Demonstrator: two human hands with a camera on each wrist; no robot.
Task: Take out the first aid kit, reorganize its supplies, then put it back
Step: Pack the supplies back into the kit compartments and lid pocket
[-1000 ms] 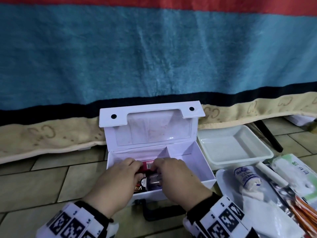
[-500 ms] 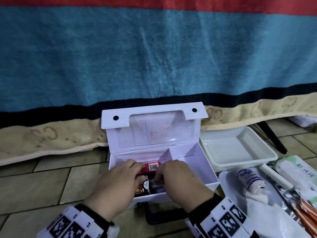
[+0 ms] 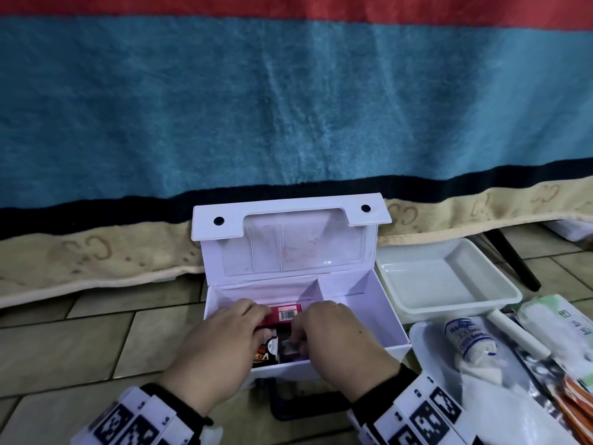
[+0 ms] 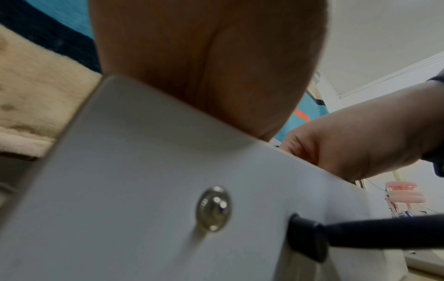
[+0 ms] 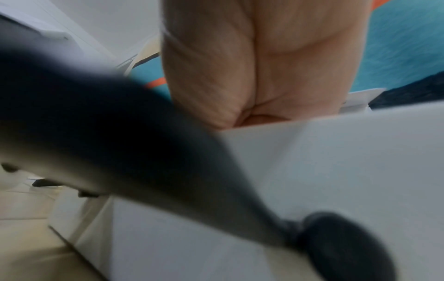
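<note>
The white first aid kit (image 3: 378, 319) stands open on the tiled floor, lid upright. Both hands reach into its left compartment. My left hand (image 3: 221, 342) curls its fingers over the left end of a red box (image 3: 285, 314) with a barcode. My right hand (image 3: 337, 338) curls over the right end, its thumb by a small dark packet (image 3: 292, 346). A dark printed box (image 3: 264, 351) lies below. The fingertips are hidden. The right compartment looks bare. The wrist views show only the palms, the kit's front wall (image 4: 144, 190) (image 5: 336, 171) and its black handle (image 4: 360, 235).
An empty white tray (image 3: 449, 281) sits right of the kit. Nearer, a second tray (image 3: 423, 335) holds a bandage roll (image 3: 465, 340), a white tube (image 3: 516, 332), a green-white packet (image 3: 561, 326) and blister strips (image 3: 571, 396). A striped blanket (image 3: 288, 107) hangs behind. A black leg (image 3: 513, 261) stands at the right.
Both hands stay in the left compartment and shift only slightly. More of the red box and its barcode shows between them than a second ago.
</note>
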